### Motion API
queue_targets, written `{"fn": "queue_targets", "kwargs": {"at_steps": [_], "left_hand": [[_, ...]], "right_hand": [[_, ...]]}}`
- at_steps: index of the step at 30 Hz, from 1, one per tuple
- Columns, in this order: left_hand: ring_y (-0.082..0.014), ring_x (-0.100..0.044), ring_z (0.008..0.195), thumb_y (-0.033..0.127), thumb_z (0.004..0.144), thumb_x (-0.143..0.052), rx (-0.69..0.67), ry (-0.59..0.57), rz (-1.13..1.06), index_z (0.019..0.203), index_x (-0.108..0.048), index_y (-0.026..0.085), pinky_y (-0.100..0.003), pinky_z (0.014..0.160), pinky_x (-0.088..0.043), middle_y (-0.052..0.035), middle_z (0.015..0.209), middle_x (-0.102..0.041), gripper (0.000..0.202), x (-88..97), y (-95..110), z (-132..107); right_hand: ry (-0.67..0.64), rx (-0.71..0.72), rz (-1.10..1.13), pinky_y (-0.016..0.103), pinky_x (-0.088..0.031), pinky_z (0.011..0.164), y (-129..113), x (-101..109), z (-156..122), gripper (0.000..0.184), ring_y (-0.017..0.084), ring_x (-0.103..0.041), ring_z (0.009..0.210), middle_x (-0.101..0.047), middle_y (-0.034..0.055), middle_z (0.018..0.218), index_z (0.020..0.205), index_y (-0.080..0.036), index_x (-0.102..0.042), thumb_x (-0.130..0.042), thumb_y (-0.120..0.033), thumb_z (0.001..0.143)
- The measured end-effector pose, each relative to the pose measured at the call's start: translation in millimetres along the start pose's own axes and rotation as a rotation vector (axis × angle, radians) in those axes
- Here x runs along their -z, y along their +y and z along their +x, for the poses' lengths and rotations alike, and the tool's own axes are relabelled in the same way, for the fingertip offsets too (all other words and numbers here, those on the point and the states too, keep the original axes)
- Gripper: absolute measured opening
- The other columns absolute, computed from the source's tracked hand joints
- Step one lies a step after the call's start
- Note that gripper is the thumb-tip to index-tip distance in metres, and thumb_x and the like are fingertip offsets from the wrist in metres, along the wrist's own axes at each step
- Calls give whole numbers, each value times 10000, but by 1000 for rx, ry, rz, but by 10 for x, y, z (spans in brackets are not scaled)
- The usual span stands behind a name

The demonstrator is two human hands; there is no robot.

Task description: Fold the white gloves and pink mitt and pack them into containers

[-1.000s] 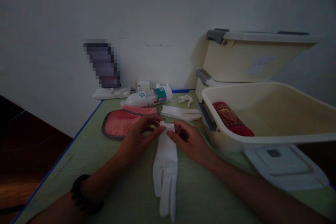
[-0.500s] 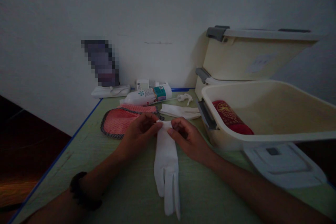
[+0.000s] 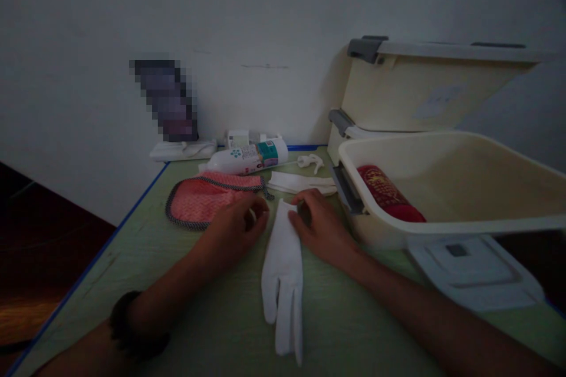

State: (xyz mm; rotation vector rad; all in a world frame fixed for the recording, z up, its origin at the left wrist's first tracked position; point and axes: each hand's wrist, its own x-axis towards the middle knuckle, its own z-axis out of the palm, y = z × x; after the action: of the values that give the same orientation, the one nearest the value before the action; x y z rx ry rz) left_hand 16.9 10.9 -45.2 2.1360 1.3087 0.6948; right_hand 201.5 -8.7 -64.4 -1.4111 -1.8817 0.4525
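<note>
A white glove lies on the table in front of me, its fingers pointing towards me and its cuff at the far end. My right hand pinches the right corner of that cuff between thumb and fingers. Just left of the cuff, my left hand is off the glove, its fingers loosely curled with a gap inside the curl and nothing visible in them. Behind my hands lies a second white glove. A pink mesh mitt with a dark checked edge sits beyond my left hand.
A white bottle lies on its side at the back, beside a loose pump head. On the right, a cream storage bin holds a red bundle. Another cream bin stands behind it. A pale lid-like panel lies below.
My left hand has let go of the glove's cuff and moved slightly left and down. My right hand keeps its pinch, and the cuff has shifted a little to the right.
</note>
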Motion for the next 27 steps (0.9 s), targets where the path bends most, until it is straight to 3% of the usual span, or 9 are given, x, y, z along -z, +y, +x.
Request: {"fn": "queue_targets", "kwargs": {"at_steps": [4,14,22,27], "left_hand": [[-126,-507,499,366,799,-473,-24,-155,231,693,-599,195,-236,489,-313,12,567,-577,237,42,55,-44],[-120,-478,448,437,781,-472,-5,-361,268,556,-576,196,-224,447,-241,22,495,-550,345,59,143,-111],[-95,-386,446,406,793,-439,62,-490,73,553,-509,170,-207,423,-230,42,494,-426,344,152,142,-79],[-80,-322,431,428,790,-447,97,-546,-35,539,-510,165,-200,398,-212,50,487,-367,369,206,139,-59]], "right_hand": [[-43,28,-72,387,-400,860,7,17,-1,187,209,-487,971,-524,78,992,996,-190,-514,-462,-179,816],[-106,33,-143,368,-385,885,38,43,21,199,199,-486,999,-544,72,1018,1026,-191,-544,-468,-201,842],[-119,-30,-338,360,-405,723,-3,81,30,94,200,-513,803,-541,70,895,875,-189,-505,-424,-233,856],[-119,-23,-313,347,-410,707,-23,78,24,94,203,-516,825,-533,69,892,872,-185,-495,-417,-235,860]]}}
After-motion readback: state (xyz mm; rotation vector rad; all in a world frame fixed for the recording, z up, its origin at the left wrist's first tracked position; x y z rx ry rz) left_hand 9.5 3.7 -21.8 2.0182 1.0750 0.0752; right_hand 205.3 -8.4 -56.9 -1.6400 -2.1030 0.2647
